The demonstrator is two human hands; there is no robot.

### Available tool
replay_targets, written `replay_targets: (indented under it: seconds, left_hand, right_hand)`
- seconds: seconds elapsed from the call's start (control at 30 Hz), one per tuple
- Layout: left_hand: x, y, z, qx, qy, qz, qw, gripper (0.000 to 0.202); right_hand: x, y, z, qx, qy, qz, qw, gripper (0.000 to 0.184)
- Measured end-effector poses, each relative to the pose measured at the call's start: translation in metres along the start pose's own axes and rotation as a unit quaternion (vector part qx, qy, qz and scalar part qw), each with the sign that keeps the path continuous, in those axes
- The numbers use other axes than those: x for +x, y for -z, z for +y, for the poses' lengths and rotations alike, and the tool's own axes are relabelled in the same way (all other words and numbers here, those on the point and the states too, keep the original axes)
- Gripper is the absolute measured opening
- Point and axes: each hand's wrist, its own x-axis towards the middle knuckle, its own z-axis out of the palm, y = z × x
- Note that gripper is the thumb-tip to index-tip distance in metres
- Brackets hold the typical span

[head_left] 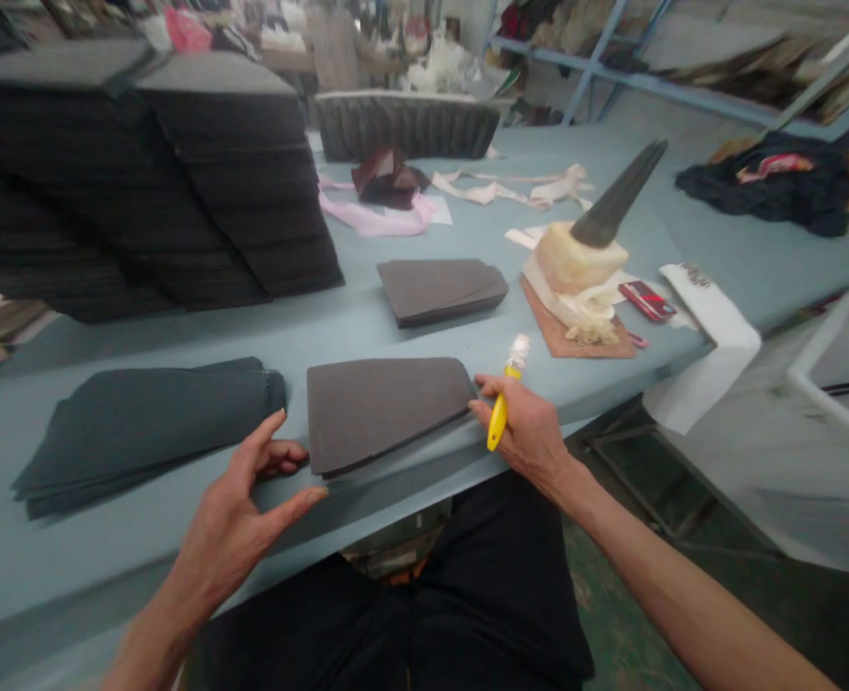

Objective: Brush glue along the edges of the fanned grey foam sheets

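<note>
**Stack of brown pieces, one, lying flat on the table**

Location: near the table's front edge, between the left hand and the right hand.
Left hand: fingers spread, holding nothing, at the stack's wide end; contact cannot be told.
Right hand: fingers closed round a yellow brush, whitish bristles up and away; thumb and fingertip at the narrow end, touching or just beside.
Handling, as judged: steady the wide end with light, even fingers; align the layers along the sloping near side, where edges show; keep the bristles off the top piece.
Orientation: long axis runs left to right, roughly along the front edge; wide end left, tapered end right.
</note>
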Motion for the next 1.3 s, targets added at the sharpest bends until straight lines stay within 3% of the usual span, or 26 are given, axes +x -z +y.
replay_targets:
  seconds: [0.17,0.5,0.77,0.93,1.13,1.3]
  left_hand:
    - [0.002,-0.011,-0.015,-0.045,-0.011,0.007,0.999,0.099]
    - [-0.001,-0.026,-0.013,-0.084,-0.062,0.05,0.993,0.08]
    - [-0.004,-0.022,-0.008,-0.066,-0.074,0.058,0.993,0.075]
    - [-0.007,-0.019,0.001,-0.034,-0.082,0.063,0.994,0.058]
    - [-0.021,-0.005,0.0,0.036,-0.07,0.112,0.991,0.035]
    - [-0.02,0.03,-0.012,0.146,-0.042,0.193,0.969,0.039]
  right_hand:
    - [-0.002,-0.009,0.003,-0.018,0.032,0.028,0.999,0.015]
    - [0.003,-0.009,0.0,-0.005,0.079,0.064,0.995,0.014]
    - [0.0,-0.012,0.002,-0.008,0.084,0.079,0.993,0.015]
    - [-0.006,-0.016,0.004,0.002,0.077,0.086,0.993,0.017]
    - [-0.01,-0.013,0.003,0.001,0.074,0.085,0.994,0.021]
    - [-0.008,-0.006,0.0,0.001,0.091,0.106,0.99,0.013]
